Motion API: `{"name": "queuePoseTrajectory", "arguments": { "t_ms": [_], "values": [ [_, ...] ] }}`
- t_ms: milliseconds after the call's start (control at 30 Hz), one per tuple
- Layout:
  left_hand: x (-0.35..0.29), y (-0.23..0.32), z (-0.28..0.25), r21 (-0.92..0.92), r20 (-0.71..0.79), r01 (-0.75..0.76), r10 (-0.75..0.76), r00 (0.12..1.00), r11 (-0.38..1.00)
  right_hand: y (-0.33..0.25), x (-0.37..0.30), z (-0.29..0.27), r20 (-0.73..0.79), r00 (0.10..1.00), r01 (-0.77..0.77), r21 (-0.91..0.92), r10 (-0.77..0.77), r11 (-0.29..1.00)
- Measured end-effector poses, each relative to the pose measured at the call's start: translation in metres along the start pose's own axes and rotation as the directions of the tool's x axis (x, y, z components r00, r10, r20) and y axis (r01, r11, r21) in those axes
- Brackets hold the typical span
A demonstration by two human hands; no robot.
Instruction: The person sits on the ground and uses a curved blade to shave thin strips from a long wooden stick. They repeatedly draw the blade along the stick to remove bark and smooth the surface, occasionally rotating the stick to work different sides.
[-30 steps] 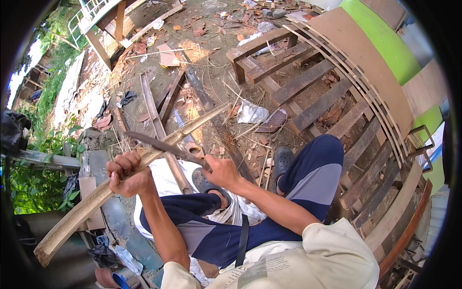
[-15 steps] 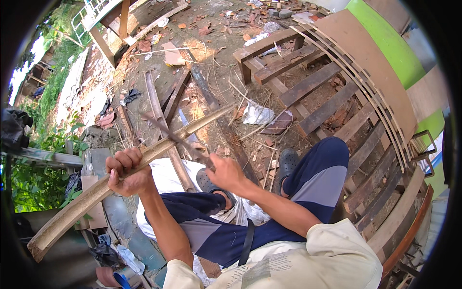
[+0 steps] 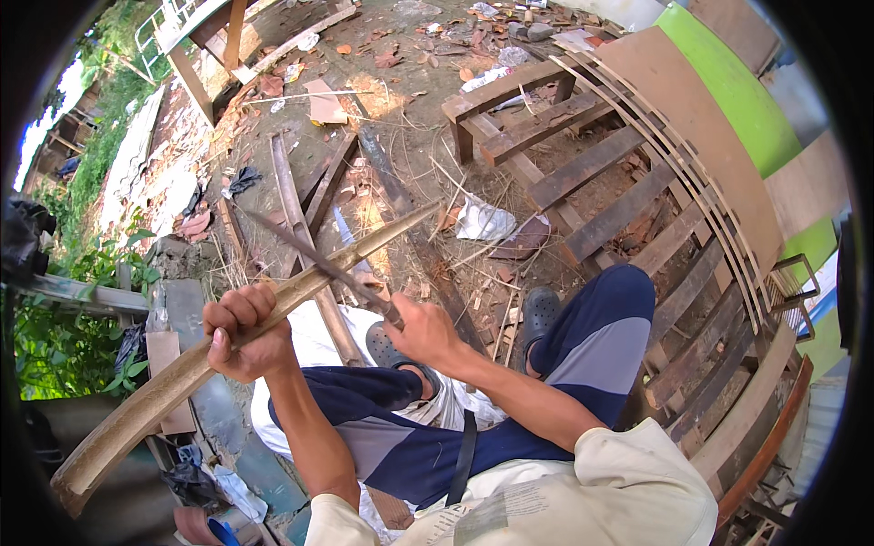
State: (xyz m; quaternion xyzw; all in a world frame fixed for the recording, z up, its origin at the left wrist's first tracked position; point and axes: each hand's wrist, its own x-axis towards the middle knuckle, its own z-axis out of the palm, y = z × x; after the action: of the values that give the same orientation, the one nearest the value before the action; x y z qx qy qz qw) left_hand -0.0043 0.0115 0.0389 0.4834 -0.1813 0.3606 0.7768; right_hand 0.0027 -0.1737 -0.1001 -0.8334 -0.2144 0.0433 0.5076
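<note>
A long split bamboo piece (image 3: 146, 407) slants across my body from lower left to upper right, its hollow side showing. My left hand (image 3: 248, 332) is wrapped round it near the middle. My right hand (image 3: 426, 333) is closed round the handle end of a long dark machete (image 3: 319, 264). The blade points up and left and crosses over the bamboo, just beyond my left hand. I cannot tell whether its edge touches the bamboo. Under the crossing, another split bamboo length (image 3: 339, 329) leans over white cloth (image 3: 309, 329) by my feet.
A slatted wooden frame (image 3: 596, 168) fills the right side, with thin bent strips (image 3: 678, 164) along it. Dark timber pieces (image 3: 330, 182) lie ahead on the littered ground. Near them are a crumpled white bag (image 3: 482, 218) and cardboard (image 3: 325, 102). A low concrete block (image 3: 193, 314) stands at left.
The machete blade has swung slightly down and left, nearer the bamboo. The bamboo's near end has dropped a little. Both hands keep their grips.
</note>
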Motion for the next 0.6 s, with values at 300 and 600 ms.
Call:
{"name": "queuePoseTrajectory", "arguments": {
  "t_ms": [300,600],
  "values": [
    [0.005,-0.003,-0.003,0.024,-0.057,-0.034,0.035,0.998,0.999,0.118,0.029,0.008,0.02,0.929,-0.364,-0.147,0.37,0.92],
    [0.008,0.009,-0.008,0.051,-0.137,-0.045,0.051,0.989,0.998,0.078,0.016,0.022,0.044,0.972,-0.227,-0.094,0.231,0.969]
  ]
}}
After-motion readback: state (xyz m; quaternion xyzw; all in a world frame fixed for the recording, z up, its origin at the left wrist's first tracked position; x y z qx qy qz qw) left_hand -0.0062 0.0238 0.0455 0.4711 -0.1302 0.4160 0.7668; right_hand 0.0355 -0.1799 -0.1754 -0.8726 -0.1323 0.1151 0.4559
